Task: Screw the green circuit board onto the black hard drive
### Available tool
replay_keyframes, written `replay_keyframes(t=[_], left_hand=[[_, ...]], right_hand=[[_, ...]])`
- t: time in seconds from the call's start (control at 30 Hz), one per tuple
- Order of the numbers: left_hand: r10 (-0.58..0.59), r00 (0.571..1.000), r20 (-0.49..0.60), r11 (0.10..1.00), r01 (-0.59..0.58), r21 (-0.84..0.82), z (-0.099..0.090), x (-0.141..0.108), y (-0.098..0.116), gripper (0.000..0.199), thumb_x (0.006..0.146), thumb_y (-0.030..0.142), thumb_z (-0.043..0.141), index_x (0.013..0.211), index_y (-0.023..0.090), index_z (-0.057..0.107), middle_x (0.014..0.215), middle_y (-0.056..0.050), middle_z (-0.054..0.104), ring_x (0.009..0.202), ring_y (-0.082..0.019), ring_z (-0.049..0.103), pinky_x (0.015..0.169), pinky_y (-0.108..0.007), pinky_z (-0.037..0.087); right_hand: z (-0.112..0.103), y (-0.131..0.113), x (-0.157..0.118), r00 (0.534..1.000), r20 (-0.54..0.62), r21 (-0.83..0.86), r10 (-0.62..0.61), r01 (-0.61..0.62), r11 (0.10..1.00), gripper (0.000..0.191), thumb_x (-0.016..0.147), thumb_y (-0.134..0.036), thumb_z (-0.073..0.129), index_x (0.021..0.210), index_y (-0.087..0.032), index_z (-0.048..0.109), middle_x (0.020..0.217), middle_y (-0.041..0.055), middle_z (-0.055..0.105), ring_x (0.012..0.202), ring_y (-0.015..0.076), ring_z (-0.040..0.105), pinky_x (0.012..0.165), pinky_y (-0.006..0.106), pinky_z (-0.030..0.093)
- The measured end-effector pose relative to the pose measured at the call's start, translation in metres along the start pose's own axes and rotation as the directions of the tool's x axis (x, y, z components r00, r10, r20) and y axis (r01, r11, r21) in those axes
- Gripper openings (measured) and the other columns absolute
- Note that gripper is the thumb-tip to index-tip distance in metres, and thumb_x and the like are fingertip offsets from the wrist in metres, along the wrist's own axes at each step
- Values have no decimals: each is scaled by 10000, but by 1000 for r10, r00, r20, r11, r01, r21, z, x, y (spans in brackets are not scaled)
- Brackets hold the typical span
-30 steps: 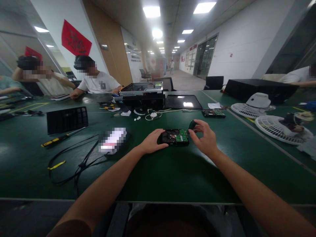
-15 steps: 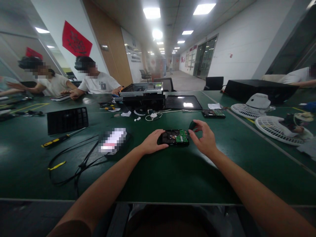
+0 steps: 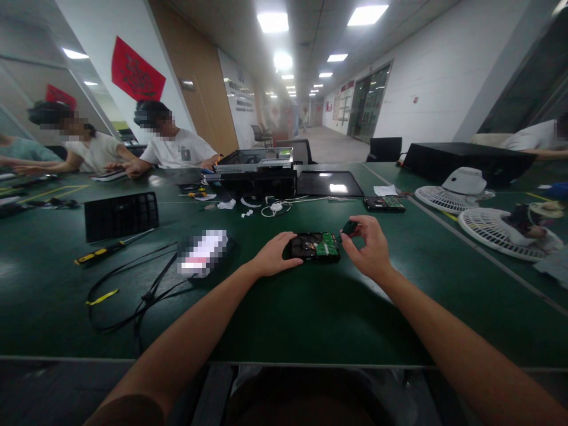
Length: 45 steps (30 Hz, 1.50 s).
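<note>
A hard drive (image 3: pixel 316 246) lies on the green tabletop with its green circuit board facing up. My left hand (image 3: pixel 277 255) grips its left end, fingers along the far side and thumb along the near edge. At the drive's right end, my right hand (image 3: pixel 368 245) pinches a small dark tool with a short, chunky handle (image 3: pixel 349 227) between thumb and fingers. The tool's lower end is close to the drive's right edge; whether it touches cannot be made out. A second hard drive (image 3: pixel 384 204) rests farther back on the right.
An opened computer case (image 3: pixel 255 171) stands at the back, beside a flat black panel (image 3: pixel 329 184). White fan grilles (image 3: pixel 499 234) lie at right. On the left are a phone (image 3: pixel 203 254), a yellow-black screwdriver (image 3: pixel 100 251), a black screen (image 3: pixel 122 216) and cables (image 3: pixel 148 299). Co-workers sit beyond.
The dark tool in my right hand has turned, its handle now tilting to the right and showing more. My left hand and the hard drive have stayed in place.
</note>
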<state>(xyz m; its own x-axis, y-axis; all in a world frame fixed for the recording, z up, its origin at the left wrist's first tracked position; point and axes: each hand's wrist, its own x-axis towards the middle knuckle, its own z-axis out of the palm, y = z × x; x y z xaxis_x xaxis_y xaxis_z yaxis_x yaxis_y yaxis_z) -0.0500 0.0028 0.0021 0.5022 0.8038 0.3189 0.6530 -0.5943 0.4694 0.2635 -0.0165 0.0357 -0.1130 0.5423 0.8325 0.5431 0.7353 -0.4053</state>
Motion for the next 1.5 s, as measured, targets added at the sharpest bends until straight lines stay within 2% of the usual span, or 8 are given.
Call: replay_keyframes(t=[0.17,0.3,0.5,0.7,0.87,1.13,1.3,1.5], left_hand=[[7,1000,14,1000,-7,2,-1,0,1,824,871,601,766,1546,231,470,1555,-144,526,1451,-358,501,1239,-540,409],[8,1000,11,1000,-8,-3,-3,0,2,820,869,593,772,1540,230,473,1550,-141,528,1443,-353,507,1236,-539,415],[1,1000,6,1000,-1,-3,-3,-1,4,817,873,591,770,1546,239,470,1555,-138,525,1447,-355,507,1235,-543,414],[21,1000,3,1000,-21,7,0,0,0,815,872,592,768,1539,228,473,1552,-139,528,1452,-353,501,1243,-530,405],[12,1000,12,1000,-12,9,-1,0,2,812,884,591,759,1544,219,466,1555,-145,522,1450,-348,500,1238,-528,411],[-2,1000,17,1000,2,-6,-2,-1,2,828,879,603,764,1553,231,459,1563,-142,519,1460,-348,495,1248,-530,397],[-16,1000,23,1000,16,-4,-2,-1,0,835,873,614,765,1555,242,460,1574,-141,510,1464,-357,493,1241,-548,403],[2,1000,16,1000,-2,4,-2,-1,0,836,879,610,760,1554,218,460,1562,-150,518,1462,-352,492,1243,-533,404]], right_hand=[[-2,-1,1,1000,5,-61,10,-10,998,464,938,-331,740,1365,-278,567,1115,63,665,803,209,712,808,448,641],[-3,-2,1,1000,9,-59,8,-8,998,455,949,-382,721,1368,-276,578,1134,77,664,802,216,702,795,452,644],[-5,-3,2,999,26,-39,-27,28,999,401,1000,-341,627,1392,-276,571,1120,86,645,885,231,683,811,451,643],[-5,-4,4,1000,1,-83,-29,29,996,411,973,-381,692,1358,-270,602,1059,69,636,817,217,670,804,450,636],[-4,-1,4,1000,-19,-88,-8,7,996,449,956,-428,730,1358,-263,617,1018,68,644,835,235,677,806,456,642],[-4,-2,4,1000,6,-77,-27,28,997,462,999,-353,637,1455,-297,594,1080,86,639,862,245,687,830,494,659],[-3,-1,4,1000,-19,-70,3,-5,998,441,983,-380,677,1408,-284,609,1205,114,654,882,243,717,808,486,673],[2,-1,0,996,-46,19,81,-80,997,436,961,-384,733,1346,-241,586,1177,114,749,946,265,776,876,509,670]])
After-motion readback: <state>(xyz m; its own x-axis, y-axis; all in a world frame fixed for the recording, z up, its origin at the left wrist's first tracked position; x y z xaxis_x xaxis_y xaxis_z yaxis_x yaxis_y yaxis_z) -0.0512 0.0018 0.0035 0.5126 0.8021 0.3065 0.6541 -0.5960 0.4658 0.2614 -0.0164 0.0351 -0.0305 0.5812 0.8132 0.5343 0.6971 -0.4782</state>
